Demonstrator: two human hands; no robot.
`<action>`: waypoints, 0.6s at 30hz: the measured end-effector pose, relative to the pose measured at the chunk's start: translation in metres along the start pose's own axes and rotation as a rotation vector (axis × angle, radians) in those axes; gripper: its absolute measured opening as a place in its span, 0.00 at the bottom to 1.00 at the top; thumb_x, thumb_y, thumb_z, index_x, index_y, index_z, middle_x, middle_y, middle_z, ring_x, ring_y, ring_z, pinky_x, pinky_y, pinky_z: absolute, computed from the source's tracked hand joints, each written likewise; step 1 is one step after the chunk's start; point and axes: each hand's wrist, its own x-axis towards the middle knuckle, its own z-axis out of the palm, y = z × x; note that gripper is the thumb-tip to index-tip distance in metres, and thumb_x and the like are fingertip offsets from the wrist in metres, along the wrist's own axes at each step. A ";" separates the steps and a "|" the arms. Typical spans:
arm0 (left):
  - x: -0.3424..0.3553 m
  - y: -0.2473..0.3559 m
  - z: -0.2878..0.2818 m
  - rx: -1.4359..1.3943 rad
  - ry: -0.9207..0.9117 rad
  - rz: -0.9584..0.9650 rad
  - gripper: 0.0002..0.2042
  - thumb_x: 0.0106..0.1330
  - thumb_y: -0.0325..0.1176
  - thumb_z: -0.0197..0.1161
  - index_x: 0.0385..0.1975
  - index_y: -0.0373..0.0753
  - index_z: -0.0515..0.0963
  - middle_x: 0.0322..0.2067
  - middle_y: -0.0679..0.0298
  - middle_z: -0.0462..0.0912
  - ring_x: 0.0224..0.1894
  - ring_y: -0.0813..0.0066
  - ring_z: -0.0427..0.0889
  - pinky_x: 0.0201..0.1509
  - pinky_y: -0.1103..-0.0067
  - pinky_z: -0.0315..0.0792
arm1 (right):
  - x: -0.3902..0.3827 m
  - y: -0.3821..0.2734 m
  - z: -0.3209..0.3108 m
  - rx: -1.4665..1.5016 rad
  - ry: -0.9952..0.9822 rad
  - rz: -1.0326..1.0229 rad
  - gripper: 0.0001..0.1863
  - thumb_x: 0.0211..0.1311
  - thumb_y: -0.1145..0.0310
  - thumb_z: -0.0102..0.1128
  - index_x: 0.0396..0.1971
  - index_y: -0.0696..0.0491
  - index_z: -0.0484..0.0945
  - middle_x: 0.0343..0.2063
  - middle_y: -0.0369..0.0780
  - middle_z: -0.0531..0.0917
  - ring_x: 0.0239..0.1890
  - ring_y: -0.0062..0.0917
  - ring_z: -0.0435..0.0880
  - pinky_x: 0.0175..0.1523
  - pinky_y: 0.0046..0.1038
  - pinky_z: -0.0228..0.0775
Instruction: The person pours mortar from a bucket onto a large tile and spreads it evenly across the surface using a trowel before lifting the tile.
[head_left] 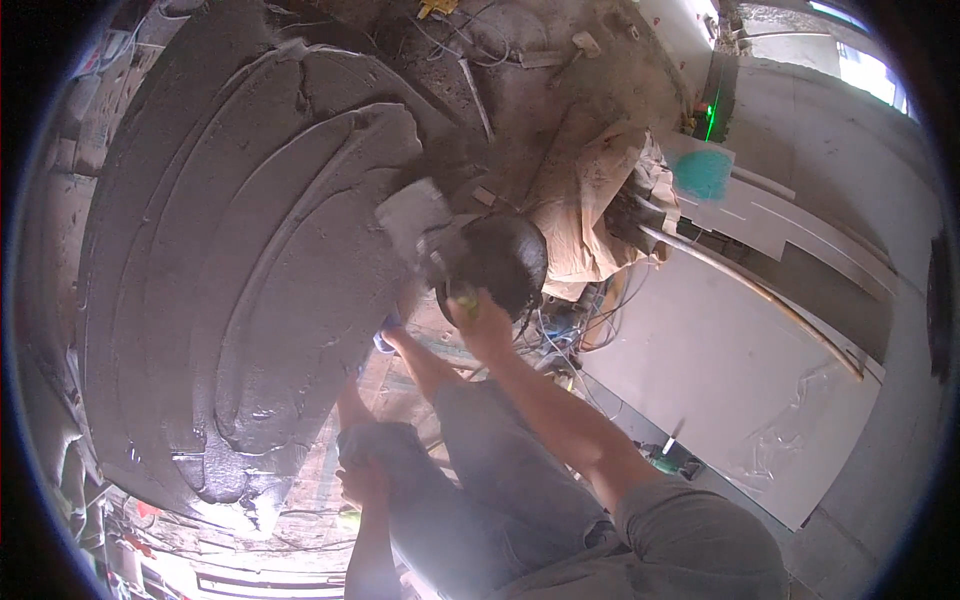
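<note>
My right hand [480, 322] grips the green handle of a plastering trowel. The trowel's grey, mortar-smeared blade [410, 215] lies against the wet grey plaster wall [230, 270], just left of a round black mortar basin [508, 255]. The plaster shows broad curved sweep marks. My left hand [362, 483] rests low by my bent knee in grey trousers. Its fingers are curled, and whether it holds anything is unclear.
Crumpled beige paper sacks [590, 205] lie right of the basin. A large white board [720, 380] lies on the floor, with a thin metal rod [750, 290] across it. Tangled cables [560, 335] and a small green tool [675, 460] sit near my leg.
</note>
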 end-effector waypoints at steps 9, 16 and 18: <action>0.007 0.008 0.030 -0.101 -0.008 0.011 0.37 0.64 0.55 0.60 0.67 0.40 0.60 0.59 0.43 0.71 0.58 0.43 0.76 0.63 0.51 0.66 | 0.090 0.101 -0.091 -0.220 0.504 -0.040 0.23 0.70 0.46 0.54 0.47 0.52 0.76 0.34 0.54 0.85 0.42 0.54 0.83 0.44 0.49 0.75; 0.012 0.007 0.038 -0.164 -0.016 -0.038 0.35 0.66 0.54 0.57 0.67 0.38 0.62 0.60 0.43 0.70 0.61 0.42 0.74 0.66 0.50 0.60 | 0.099 -0.033 -0.125 0.243 0.349 -0.066 0.25 0.71 0.44 0.53 0.45 0.54 0.74 0.26 0.49 0.83 0.27 0.48 0.84 0.32 0.45 0.75; 0.034 -0.044 0.066 -0.111 0.146 -0.051 0.36 0.66 0.54 0.56 0.68 0.37 0.61 0.62 0.43 0.69 0.62 0.42 0.72 0.68 0.51 0.59 | 0.107 -0.117 -0.102 0.543 0.081 -0.135 0.24 0.71 0.45 0.54 0.45 0.54 0.74 0.21 0.38 0.80 0.19 0.28 0.82 0.25 0.34 0.74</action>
